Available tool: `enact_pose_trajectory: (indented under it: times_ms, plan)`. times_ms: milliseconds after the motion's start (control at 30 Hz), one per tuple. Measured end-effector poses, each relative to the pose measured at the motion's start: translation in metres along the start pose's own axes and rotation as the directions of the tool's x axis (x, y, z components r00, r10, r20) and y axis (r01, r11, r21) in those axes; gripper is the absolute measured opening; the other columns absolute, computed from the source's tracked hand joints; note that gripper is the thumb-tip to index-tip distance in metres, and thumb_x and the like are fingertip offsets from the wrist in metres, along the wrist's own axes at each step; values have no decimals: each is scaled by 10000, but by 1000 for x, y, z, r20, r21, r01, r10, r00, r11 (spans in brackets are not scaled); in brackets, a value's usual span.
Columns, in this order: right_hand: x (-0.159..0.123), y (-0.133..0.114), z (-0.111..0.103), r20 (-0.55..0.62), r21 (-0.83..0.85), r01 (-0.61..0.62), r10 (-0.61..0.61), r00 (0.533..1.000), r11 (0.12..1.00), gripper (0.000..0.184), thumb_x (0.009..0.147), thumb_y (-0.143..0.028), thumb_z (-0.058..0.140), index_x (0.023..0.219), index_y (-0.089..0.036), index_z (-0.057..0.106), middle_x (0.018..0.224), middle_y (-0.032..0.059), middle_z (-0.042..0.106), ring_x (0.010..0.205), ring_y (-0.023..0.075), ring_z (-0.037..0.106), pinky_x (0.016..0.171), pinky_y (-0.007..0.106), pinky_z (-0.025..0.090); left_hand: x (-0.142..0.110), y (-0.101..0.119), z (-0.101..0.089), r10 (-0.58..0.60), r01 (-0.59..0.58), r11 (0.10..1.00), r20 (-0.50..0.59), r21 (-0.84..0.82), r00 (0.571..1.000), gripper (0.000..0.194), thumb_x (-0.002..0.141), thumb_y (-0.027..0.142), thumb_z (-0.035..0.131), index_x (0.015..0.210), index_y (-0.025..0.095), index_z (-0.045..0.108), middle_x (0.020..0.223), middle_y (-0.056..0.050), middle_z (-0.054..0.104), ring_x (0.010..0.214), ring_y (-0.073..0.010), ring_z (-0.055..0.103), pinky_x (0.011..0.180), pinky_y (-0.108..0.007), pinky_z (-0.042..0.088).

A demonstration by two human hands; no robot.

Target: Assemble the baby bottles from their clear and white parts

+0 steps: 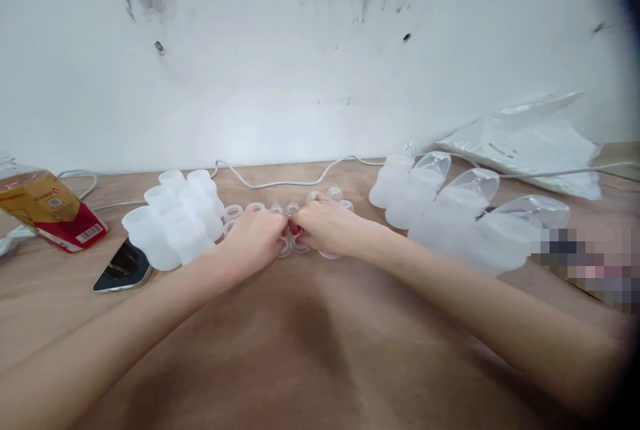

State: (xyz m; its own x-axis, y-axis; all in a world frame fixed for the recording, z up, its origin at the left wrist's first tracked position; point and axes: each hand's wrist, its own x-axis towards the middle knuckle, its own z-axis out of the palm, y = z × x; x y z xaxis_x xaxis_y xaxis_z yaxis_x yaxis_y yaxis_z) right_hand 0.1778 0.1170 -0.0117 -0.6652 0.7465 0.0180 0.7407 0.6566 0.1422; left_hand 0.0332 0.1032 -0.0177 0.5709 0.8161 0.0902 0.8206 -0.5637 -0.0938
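Observation:
In the head view my left hand and my right hand meet at the middle of the table, among small clear bottle nipples and clear rings. The fingers of both hands are curled inward and nearly touch. What lies between the fingertips, if anything, is hidden. Just below them lie round clear pieces, nipples or rings. Left of my left hand stands a group of frosted white baby bottles without tops. A row of similar bottles, with clear domed caps, stands right of my right hand.
A dark phone lies beside the left bottles. A red and yellow package is at far left. Along the white wall runs a white cable, and a clear plastic bag rests at back right. The far right is pixelated.

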Motion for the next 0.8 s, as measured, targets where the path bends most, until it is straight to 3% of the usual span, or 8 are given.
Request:
enact_pose_trajectory:
  times_ms: [133, 267, 367, 500, 633, 800]
  plan:
    - [-19, 2, 3, -155, 46, -156, 161, 975, 987, 197, 837, -265, 436, 938, -171, 577, 950, 73, 621, 924, 215, 545, 806, 343, 349, -4, 3, -2, 21, -22, 1000, -68, -11, 997, 170, 823, 192, 419, 895, 147, 567, 805, -63, 636, 738, -227, 585, 626, -317, 420]
    - [-47, 3, 20, -372, 142, -293, 325, 869, 946, 324, 856, -334, 402, 1095, -134, 490, 1203, 126, 483, 1119, 246, 421, 896, 382, 333, -14, 10, -3, 37, -43, 999, -187, -29, 982, 211, 869, 187, 369, 989, 153, 539, 930, -67, 616, 870, -222, 561, 754, -350, 417]
    - [-61, 3, 36, -372, 204, -310, 367, 853, 928, 474, 833, -410, 421, 1210, -124, 394, 1331, 156, 342, 1256, 281, 260, 974, 441, 285, -17, 16, 2, 86, -91, 996, -209, -15, 974, 198, 856, 177, 404, 990, 142, 546, 946, -85, 615, 873, -240, 552, 768, -379, 411]
    - [-70, 4, 54, -354, 343, -356, 471, 808, 869, 513, 855, -422, 356, 1254, -102, 321, 1385, 177, 227, 1313, 282, 112, 1018, 471, 244, -8, 18, 14, 111, -121, 991, -159, -53, 981, 195, 844, 146, 415, 1001, 119, 529, 959, -102, 614, 884, -249, 562, 762, -370, 425]
    - [-74, 3, 66, -354, 458, -362, 540, 763, 812, 539, 861, -410, 339, 1282, -79, 268, 1389, 193, 193, 1318, 273, 89, 1032, 469, 226, 5, 19, 23, 141, -155, 983, -142, -96, 980, 203, 837, 90, 381, 983, 136, 514, 919, -73, 618, 831, -218, 583, 711, -324, 442]
    - [-75, 3, 69, -340, 541, -322, 552, 761, 777, 528, 861, -384, 344, 1290, -93, 243, 1385, 190, 180, 1313, 253, 131, 1037, 449, 233, 9, 20, 27, 97, -123, 978, -158, -167, 983, 231, 831, 63, 346, 985, 150, 494, 914, -71, 610, 809, -194, 591, 648, -283, 449]
